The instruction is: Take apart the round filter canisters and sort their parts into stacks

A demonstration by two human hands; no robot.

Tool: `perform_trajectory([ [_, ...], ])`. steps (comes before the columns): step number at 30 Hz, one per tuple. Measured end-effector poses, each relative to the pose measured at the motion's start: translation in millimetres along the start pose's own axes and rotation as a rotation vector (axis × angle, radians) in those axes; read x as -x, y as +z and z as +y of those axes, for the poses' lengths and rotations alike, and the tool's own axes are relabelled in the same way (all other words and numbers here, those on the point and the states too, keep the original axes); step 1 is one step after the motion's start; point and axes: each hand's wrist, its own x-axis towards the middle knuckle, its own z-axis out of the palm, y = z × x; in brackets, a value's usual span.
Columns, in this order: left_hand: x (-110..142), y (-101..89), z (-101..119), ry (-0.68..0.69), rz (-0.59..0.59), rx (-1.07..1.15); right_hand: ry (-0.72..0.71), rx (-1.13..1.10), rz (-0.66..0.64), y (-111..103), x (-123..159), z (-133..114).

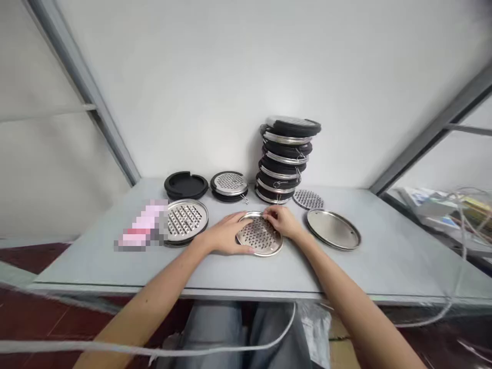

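A round metal grater plate point(261, 238) with rows of raised holes lies in front of me near the table's front edge. My left hand point(229, 237) grips its left side, thumb along the lower rim and fingers over the upper left. At the plate's upper right rim, my right hand point(283, 221) has its fingers pinched together; anything small between the fingertips is hidden. To the left sits a stack of coarser slotted grater plates point(187, 220). A plain shallow metal lid point(333, 228) rests to the right, and a finely toothed grater disc point(308, 199) lies behind it.
Behind my hands rises a tall, leaning stack of black-and-metal grater sets point(282, 166) with wire loops. Black round holders point(186, 185) and another grater set point(229, 184) stand along the wall. A blurred-out pink item point(144, 225) lies left. A white cable point(215, 351) hangs in front.
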Motion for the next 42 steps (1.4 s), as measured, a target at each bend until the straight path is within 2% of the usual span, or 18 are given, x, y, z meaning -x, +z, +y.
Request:
perform_trajectory([
  [26,-0.3,4.5,-3.0,0.004,0.050,0.003,0.076,0.043,0.060,2.3,0.3,-4.6],
  [31,-1.3,5.6,-4.2,0.002,0.055,0.016,0.050,0.056,0.066,3.6,-0.9,-6.0],
  [39,0.1,0.9,-1.3,-0.021,0.032,0.021,0.057,-0.073,0.089,3.3,0.8,-1.9],
  [42,0.0,-1.2,-0.8,-0.042,0.009,0.020,0.039,-0.097,0.146,1.5,1.1,0.5],
])
